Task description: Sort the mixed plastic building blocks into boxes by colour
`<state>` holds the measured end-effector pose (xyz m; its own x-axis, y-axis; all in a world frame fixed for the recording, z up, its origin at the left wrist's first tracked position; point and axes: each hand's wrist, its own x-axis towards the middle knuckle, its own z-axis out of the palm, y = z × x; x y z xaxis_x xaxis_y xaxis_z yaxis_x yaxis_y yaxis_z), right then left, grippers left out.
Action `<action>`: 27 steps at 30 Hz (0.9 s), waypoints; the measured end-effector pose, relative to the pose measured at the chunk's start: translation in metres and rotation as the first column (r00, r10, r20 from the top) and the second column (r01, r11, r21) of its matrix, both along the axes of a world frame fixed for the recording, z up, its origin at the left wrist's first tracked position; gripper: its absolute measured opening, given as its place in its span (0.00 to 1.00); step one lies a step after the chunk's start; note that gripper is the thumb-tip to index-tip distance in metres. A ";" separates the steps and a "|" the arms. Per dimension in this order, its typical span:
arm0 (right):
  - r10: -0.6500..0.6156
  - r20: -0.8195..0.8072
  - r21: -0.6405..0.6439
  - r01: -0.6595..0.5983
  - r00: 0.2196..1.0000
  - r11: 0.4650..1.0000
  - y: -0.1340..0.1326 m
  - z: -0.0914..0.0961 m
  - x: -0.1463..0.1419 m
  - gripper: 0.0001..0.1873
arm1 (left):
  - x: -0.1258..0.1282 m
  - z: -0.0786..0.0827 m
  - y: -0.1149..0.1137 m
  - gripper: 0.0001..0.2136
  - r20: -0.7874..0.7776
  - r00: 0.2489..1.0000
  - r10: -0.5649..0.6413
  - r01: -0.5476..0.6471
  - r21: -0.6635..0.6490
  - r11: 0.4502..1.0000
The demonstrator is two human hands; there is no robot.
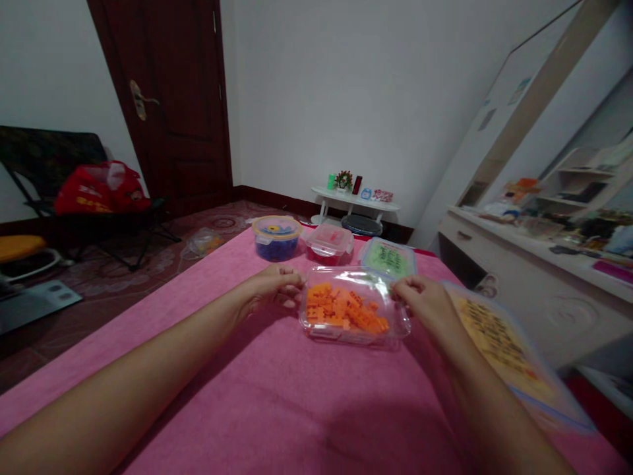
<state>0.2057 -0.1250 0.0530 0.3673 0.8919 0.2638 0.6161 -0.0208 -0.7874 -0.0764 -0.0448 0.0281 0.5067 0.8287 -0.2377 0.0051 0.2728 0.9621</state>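
A clear rectangular plastic box with orange building bricks inside stands on the pink cloth in front of me. Over it lies a clear plastic lid, its rim slightly askew to the box; whether it is seated I cannot tell. My left hand pinches the lid's left edge, fingers bent. At the opposite edge, my right hand is closed with thumb and fingers on the lid. The bricks show through the plastic.
Behind are a round tub of blue pieces, a red-filled box and a green-filled box. A large box of yellow pieces sits by my right forearm. A white dresser borders the right side of the pink-covered surface.
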 end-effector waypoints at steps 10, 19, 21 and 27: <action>0.251 -0.463 0.294 -0.120 0.850 0.948 -0.030 0.034 -0.052 0.15 | -0.008 0.025 0.001 0.23 0.229 0.972 0.044 -0.100 0.239 0.966; 0.317 -0.539 0.211 -0.239 0.780 0.948 -0.029 0.019 -0.071 0.17 | -0.048 0.071 -0.018 0.20 0.136 0.990 0.040 -0.095 0.431 0.897; 0.320 -0.473 0.161 -0.277 0.821 0.947 -0.027 0.020 -0.069 0.18 | -0.059 0.076 -0.026 0.19 0.010 0.993 0.116 -0.103 0.533 0.840; 0.170 0.106 0.118 -0.183 0.980 0.976 -0.005 0.006 -0.031 0.15 | -0.111 0.076 -0.059 0.11 -0.010 0.782 0.623 -0.239 0.919 0.314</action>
